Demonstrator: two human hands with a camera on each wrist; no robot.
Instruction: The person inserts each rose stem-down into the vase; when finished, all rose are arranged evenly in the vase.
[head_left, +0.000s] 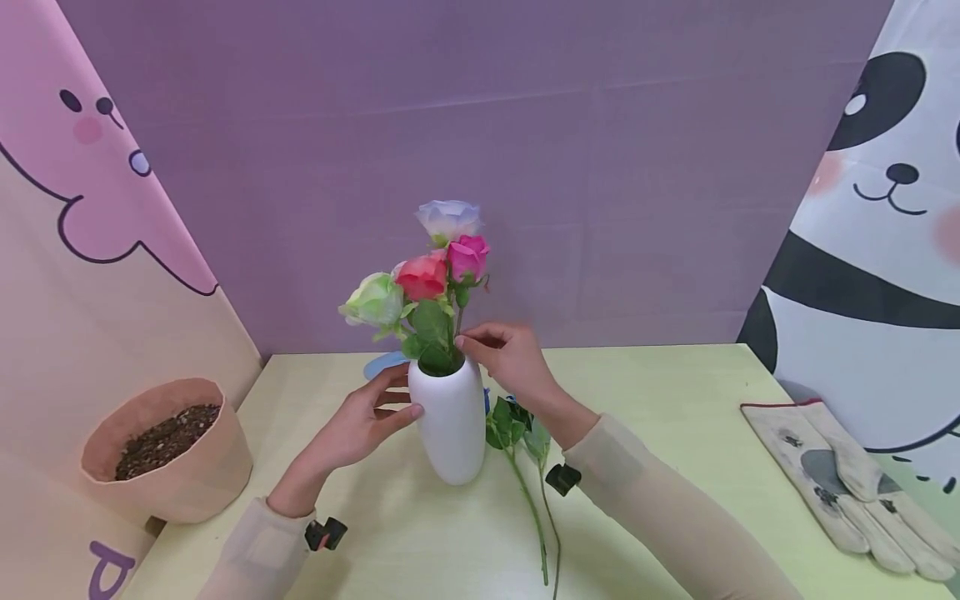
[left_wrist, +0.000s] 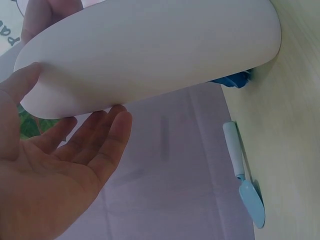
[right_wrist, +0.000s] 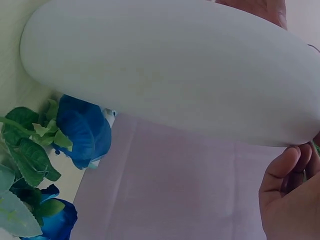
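Could tip vase (head_left: 452, 429), held lightly in left hand (head_left: 366, 423), leftward by forcing stem (head_left: 460, 320) pinched in right hand (head_left: 512, 360).

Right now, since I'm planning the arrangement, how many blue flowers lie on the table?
2: one blue flower beside the white vase, the other farther right. More could be hidden behind the vase.
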